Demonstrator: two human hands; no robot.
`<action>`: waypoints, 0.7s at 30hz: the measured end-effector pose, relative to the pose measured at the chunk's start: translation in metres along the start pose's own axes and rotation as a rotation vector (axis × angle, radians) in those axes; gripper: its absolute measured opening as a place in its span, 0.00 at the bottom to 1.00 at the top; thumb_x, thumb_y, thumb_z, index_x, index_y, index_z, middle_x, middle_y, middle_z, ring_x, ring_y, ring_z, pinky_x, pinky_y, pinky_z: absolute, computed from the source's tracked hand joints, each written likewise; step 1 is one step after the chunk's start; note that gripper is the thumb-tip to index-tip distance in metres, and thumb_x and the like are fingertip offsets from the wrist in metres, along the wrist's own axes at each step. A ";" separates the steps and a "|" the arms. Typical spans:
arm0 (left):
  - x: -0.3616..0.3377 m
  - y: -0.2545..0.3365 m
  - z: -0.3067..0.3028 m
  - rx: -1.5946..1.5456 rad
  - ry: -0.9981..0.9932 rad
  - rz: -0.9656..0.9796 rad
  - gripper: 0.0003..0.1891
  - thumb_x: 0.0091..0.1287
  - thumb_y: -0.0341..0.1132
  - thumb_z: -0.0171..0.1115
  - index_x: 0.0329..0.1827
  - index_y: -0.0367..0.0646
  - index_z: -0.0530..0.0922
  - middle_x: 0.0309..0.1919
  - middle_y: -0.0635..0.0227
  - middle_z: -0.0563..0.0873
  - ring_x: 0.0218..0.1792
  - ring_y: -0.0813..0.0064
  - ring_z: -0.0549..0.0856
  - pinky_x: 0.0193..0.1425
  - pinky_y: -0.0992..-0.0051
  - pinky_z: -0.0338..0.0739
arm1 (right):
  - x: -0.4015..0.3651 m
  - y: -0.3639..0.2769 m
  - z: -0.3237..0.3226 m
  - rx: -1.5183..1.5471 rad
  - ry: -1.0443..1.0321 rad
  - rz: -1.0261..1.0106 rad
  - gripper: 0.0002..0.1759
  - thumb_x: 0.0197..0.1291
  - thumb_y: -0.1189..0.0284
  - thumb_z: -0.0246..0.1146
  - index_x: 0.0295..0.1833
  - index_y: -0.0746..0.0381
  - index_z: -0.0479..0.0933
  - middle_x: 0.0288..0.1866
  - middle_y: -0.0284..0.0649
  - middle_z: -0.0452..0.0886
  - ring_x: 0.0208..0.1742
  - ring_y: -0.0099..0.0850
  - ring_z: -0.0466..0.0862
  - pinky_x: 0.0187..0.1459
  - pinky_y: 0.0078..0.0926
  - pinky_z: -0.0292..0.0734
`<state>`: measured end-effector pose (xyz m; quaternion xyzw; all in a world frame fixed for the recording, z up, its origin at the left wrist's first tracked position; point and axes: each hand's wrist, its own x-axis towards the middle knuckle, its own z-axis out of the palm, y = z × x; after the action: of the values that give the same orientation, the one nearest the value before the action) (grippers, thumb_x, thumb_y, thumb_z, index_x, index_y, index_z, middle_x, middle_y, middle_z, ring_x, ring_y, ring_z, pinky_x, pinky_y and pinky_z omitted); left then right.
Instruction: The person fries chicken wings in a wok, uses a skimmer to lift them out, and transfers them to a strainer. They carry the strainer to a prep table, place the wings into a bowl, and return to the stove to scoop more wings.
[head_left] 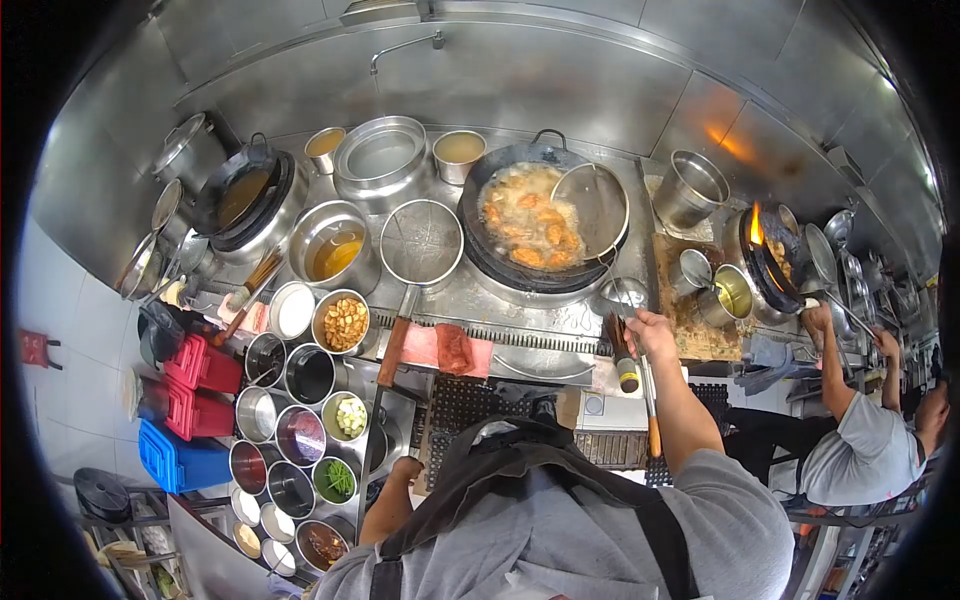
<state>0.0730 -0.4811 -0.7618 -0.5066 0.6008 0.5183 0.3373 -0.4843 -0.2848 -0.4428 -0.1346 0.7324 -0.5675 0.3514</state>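
My right hand (652,335) is closed around the long handle of a round mesh skimmer (592,208); the wooden grip end (655,438) points back toward me. The skimmer's head leans inside the right part of a black wok (480,235). Orange-brown pieces of food (540,240) bubble there in foaming oil. Beside my right hand are a dark brush (620,350) and a ladle (622,293). Low at my side, near the rack of pots, is my left hand (405,468); its fingers are too hidden to read.
A second strainer (422,242) rests on the steel stove, left of the wok. Several seasoning pots stand at left, including fried cubes (346,322) and chopped greens (336,480). At right, a co-worker (860,440) handles a wok with a tall flame (757,224).
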 end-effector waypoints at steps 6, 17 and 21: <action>-0.003 0.024 -0.015 0.090 0.114 -0.043 0.13 0.62 0.35 0.58 0.47 0.43 0.81 0.45 0.58 0.83 0.35 0.63 0.84 0.29 0.68 0.84 | -0.033 -0.036 -0.001 -0.382 0.070 -0.101 0.07 0.58 0.75 0.56 0.37 0.66 0.78 0.18 0.36 0.75 0.11 0.24 0.72 0.13 0.26 0.67; 0.031 -0.005 0.008 0.295 0.011 0.266 0.18 0.59 0.29 0.57 0.54 0.45 0.78 0.46 0.60 0.83 0.43 0.64 0.84 0.39 0.65 0.84 | -0.032 -0.057 -0.008 -0.425 0.063 -0.143 0.17 0.58 0.75 0.56 0.53 0.64 0.78 0.18 0.37 0.76 0.11 0.21 0.71 0.14 0.23 0.67; 0.002 0.009 0.018 0.099 -0.071 -0.006 0.15 0.63 0.29 0.53 0.52 0.46 0.78 0.42 0.64 0.82 0.38 0.66 0.83 0.35 0.66 0.80 | -0.012 -0.068 -0.003 -0.701 0.181 -0.283 0.18 0.55 0.74 0.57 0.53 0.66 0.77 0.26 0.47 0.81 0.21 0.37 0.80 0.28 0.33 0.75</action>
<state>0.0620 -0.4647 -0.7659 -0.4726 0.6118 0.5044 0.3846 -0.4914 -0.2971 -0.3747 -0.2955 0.8841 -0.3353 0.1363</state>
